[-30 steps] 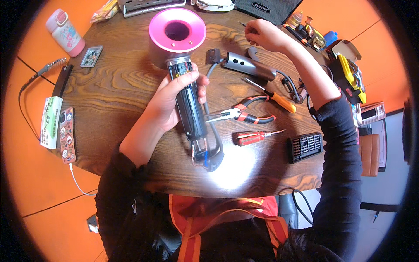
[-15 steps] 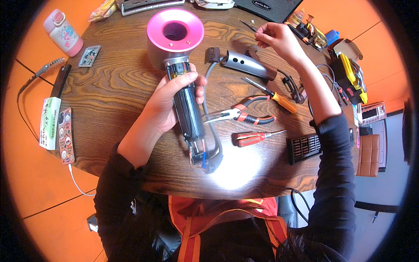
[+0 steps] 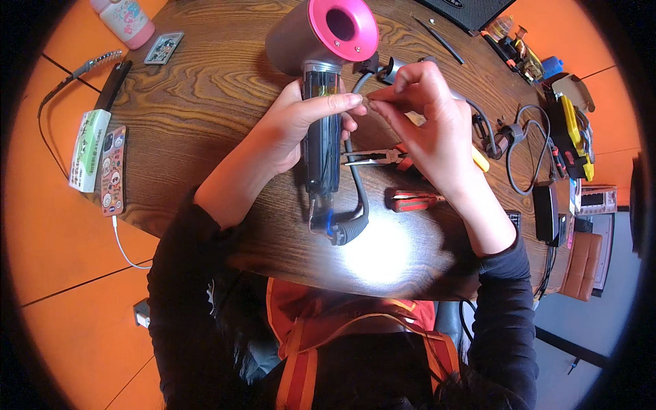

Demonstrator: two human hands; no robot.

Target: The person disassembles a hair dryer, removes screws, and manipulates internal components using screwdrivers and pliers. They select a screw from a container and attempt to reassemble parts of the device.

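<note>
My left hand (image 3: 294,123) is closed around the black, opened-up handle (image 3: 323,160) of a hair dryer with a grey head and pink ring (image 3: 290,41). At the handle's lower end are exposed wires and a ribbed cord sleeve (image 3: 348,229). My right hand (image 3: 430,130) pinches beside my left thumb, near the handle's top; what is between its fingertips is too small to name. Below it lie pliers (image 3: 386,157) and a red-handled tool (image 3: 410,200); a yellow screwdriver handle (image 3: 481,159) is mostly hidden behind my right hand.
On the wooden table (image 3: 205,82) are a phone (image 3: 113,171), a green-and-white package (image 3: 89,150), a bottle (image 3: 123,20), a small clear case (image 3: 164,49) and a corded tool (image 3: 89,67) at left. Cables (image 3: 529,150), yellow-and-black items (image 3: 574,137) and dark boxes (image 3: 547,212) crowd the right.
My right hand has come down and left from the far right of the table to my left thumb. The view has shifted, and the dryer appears higher and more upright.
</note>
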